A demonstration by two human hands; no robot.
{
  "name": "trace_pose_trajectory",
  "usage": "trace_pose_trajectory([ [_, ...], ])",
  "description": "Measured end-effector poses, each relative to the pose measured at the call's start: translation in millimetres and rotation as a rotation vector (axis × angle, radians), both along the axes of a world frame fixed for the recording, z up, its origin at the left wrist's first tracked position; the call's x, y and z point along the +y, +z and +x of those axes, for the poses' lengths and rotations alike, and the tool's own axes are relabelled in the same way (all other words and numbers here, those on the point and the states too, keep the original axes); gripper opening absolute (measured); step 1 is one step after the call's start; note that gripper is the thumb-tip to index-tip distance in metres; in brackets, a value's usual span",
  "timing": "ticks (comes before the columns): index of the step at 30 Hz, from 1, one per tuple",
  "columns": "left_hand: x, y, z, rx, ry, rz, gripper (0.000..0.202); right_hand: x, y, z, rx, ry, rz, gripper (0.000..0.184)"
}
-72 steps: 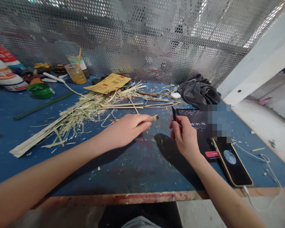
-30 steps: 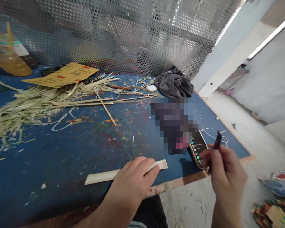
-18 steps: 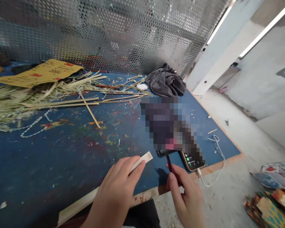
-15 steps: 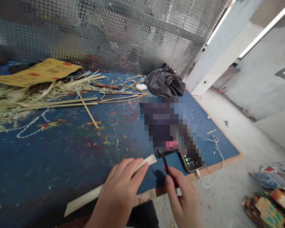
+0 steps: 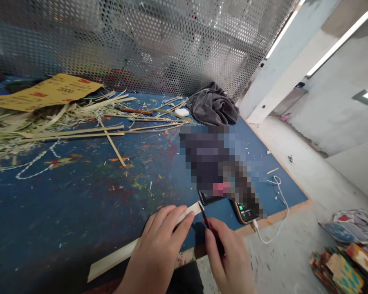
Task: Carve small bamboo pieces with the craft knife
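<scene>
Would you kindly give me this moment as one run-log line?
left hand: holds strip | right hand: holds knife, tip at strip's right end | sandpaper: on shavings | phone: cable plugged in

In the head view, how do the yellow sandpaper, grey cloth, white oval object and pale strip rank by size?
1. Yellow sandpaper
2. Grey cloth
3. White oval object
Pale strip: bigger than the third, otherwise unsure; it lies nearer the camera and the left hand hides part.

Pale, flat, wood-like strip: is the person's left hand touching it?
Touching. The head view shows the left hand gripping the pale strip, which emerges on both sides.
</scene>
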State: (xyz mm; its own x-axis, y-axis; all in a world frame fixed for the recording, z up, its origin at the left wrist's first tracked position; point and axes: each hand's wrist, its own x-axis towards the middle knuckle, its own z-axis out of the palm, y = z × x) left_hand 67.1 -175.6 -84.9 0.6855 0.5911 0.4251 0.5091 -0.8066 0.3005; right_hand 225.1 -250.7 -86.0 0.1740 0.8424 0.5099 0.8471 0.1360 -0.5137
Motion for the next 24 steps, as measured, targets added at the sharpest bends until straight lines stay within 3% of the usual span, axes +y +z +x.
trace_pose_trajectory([
  [13, 0.1, -3.9, 2.5, -0.001, 0.056, 0.067, 0.032, -0.6, -2.5, -11.0, -0.123, -0.022, -0.004, 0.021],
  [24, -10.2, 8.3, 15.2, 0.002, 0.103, 0.197, 0.044, -12.3, 10.2, -0.3, -0.042, -0.007, -0.146, 0.021],
])
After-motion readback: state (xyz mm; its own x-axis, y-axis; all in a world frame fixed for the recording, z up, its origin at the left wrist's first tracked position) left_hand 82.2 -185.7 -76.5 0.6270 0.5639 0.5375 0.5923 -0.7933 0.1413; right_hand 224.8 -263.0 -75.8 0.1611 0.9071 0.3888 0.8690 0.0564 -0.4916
